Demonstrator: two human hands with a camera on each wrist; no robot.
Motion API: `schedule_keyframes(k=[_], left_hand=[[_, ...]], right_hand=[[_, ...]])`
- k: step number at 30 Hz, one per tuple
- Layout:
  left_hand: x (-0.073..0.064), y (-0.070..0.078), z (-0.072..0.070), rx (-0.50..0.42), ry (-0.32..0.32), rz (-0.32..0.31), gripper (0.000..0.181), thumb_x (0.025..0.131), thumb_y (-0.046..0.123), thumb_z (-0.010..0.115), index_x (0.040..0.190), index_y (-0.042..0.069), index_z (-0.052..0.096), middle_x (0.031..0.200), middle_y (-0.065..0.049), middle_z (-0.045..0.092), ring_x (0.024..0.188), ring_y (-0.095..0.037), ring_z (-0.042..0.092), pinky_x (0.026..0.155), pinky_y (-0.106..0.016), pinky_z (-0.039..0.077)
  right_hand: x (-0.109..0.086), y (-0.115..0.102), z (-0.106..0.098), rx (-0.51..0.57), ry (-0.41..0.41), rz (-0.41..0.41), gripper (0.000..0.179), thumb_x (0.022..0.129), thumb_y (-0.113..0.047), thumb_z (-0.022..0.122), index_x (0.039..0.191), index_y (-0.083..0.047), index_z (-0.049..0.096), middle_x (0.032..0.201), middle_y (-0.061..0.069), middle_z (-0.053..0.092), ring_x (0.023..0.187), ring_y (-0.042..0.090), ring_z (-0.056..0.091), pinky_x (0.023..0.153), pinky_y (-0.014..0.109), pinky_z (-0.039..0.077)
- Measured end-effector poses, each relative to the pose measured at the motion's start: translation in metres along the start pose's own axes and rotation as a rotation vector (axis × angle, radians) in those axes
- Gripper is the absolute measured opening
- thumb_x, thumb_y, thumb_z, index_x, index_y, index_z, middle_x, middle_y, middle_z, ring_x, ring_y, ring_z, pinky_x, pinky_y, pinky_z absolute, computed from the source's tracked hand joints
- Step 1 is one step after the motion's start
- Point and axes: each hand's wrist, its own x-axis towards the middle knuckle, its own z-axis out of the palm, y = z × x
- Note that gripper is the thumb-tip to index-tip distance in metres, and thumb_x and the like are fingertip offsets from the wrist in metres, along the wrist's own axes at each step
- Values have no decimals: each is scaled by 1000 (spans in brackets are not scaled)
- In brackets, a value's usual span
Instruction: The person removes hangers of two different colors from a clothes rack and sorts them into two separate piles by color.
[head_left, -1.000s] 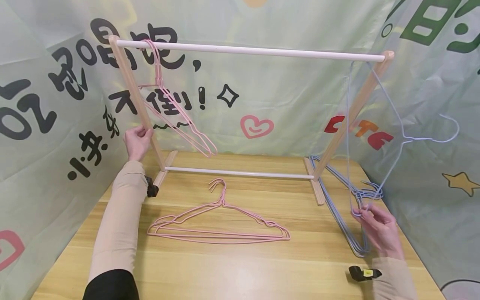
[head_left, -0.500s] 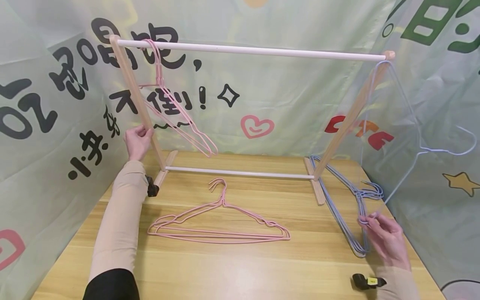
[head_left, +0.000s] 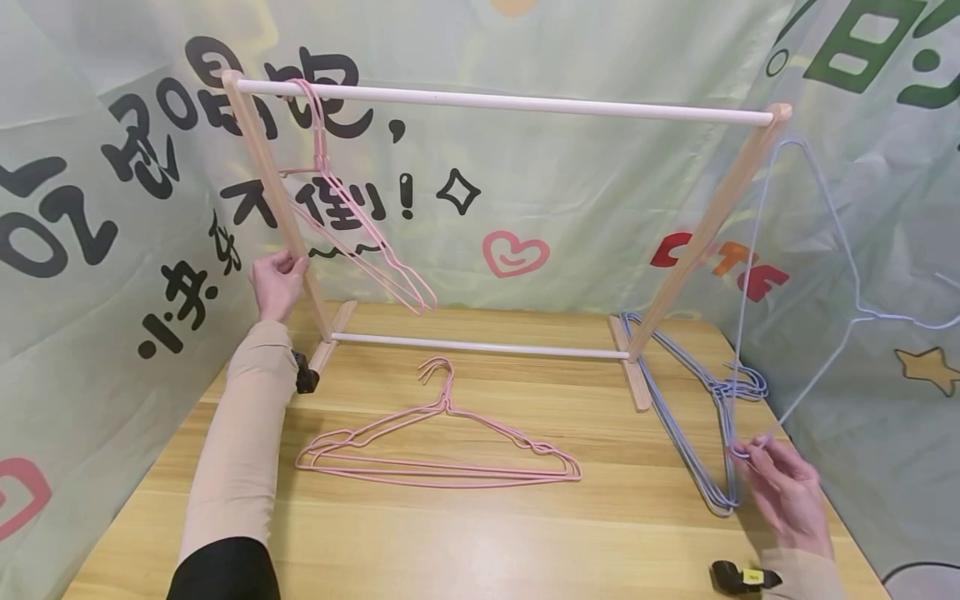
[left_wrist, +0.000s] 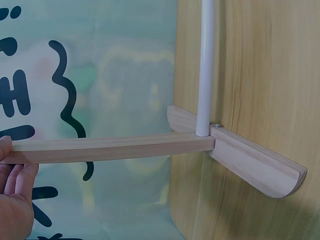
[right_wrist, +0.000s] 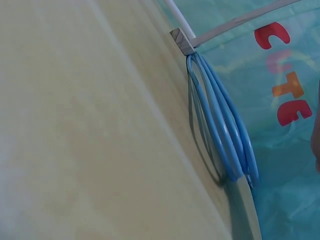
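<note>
At the left of the head view, my left hand point(head_left: 276, 287) grips the left wooden post point(head_left: 262, 158) of a small clothes rack. The left wrist view shows its thumb above and fingers below that post point(left_wrist: 110, 150). My right hand point(head_left: 783, 492) pinches one corner of a pale blue wire hanger point(head_left: 857, 311), raised over the table's right side. The hanger stands on end, its hook pointing right and partly cut off by the frame edge. In the right wrist view only a sliver of the hand point(right_wrist: 316, 142) shows, and the held hanger is out of sight.
Two or more pink hangers point(head_left: 320, 160) hang at the left end of the white top rail point(head_left: 525, 104). More pink hangers point(head_left: 446, 408) lie mid-table. Several blue hangers point(head_left: 729, 387) lie beside the right foot point(head_left: 637, 387) of the rack. Printed cloth walls surround the table.
My right hand has moved right and toward me with the blue hanger, whose upper end has dropped from the rail's right end to beside the right post. The left hand stays put.
</note>
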Motion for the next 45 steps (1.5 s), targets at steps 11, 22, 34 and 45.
schedule_keyframes(k=[11, 22, 34, 45], left_hand=[[1, 0, 0, -2, -7, -7, 34, 97, 11, 62, 129, -1, 66, 124, -21, 69, 118, -32, 68, 98, -31, 56], [1, 0, 0, -6, -6, -7, 34, 97, 11, 62, 129, -2, 66, 124, -23, 69, 118, -33, 67, 99, -33, 56], [-3, 3, -1, -20, -14, -15, 35, 98, 10, 61, 130, -2, 64, 127, -22, 67, 120, -33, 66, 102, -34, 55], [-2, 3, 0, -14, -14, -12, 34, 98, 10, 61, 129, -2, 66, 125, -22, 68, 119, -31, 67, 101, -33, 55]], right_hand=[[-10, -9, 1, -99, 165, 47, 45, 98, 24, 20, 116, 22, 62, 110, 33, 69, 105, 45, 71, 95, 47, 56], [-18, -23, 0, -131, 236, 240, 47, 99, 22, 23, 118, 16, 66, 110, 31, 71, 106, 42, 72, 94, 44, 57], [-23, -34, -1, -163, 286, 438, 49, 102, 16, 25, 118, 6, 71, 113, 23, 74, 107, 34, 73, 95, 39, 59], [-25, -39, -5, -149, 204, 569, 51, 105, 12, 23, 122, 3, 70, 121, 17, 73, 114, 30, 71, 99, 37, 56]])
